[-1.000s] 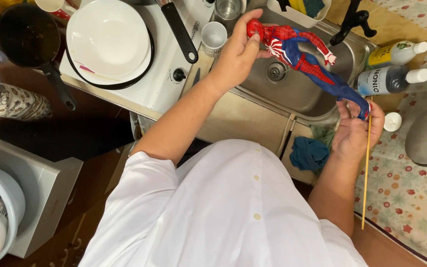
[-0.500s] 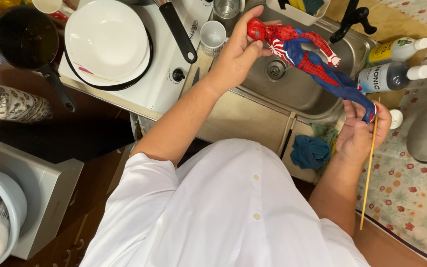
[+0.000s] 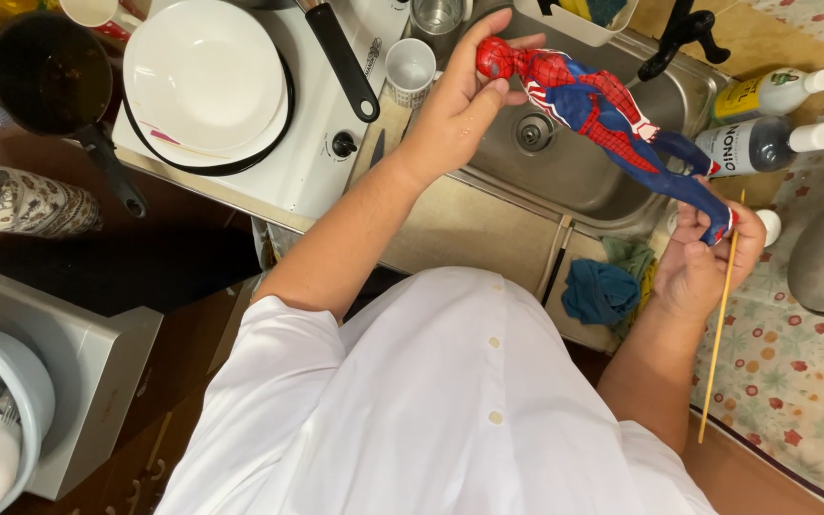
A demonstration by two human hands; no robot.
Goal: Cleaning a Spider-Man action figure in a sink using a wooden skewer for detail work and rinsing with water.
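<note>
We hold the figure (image 3: 603, 119) stretched over the sink (image 3: 565, 172). Our left hand (image 3: 455, 110) closes round its head and shoulders; our right hand (image 3: 703, 262) pinches its feet and a thin stick (image 3: 720, 334). It looks light, rigid plastic with jointed limbs, so torso and legs seem the safest holds.

Kitchen counter (image 3: 460, 224) – steel sink (image 3: 574, 172), white stove (image 3: 269, 181), two bottles (image 3: 765, 119), blue cloth (image 3: 601, 291)

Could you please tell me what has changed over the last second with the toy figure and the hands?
Little: the right hand shifted its grip to the figure's foot, the thin stick still in it. The left hand keeps holding the head over the sink.
</note>
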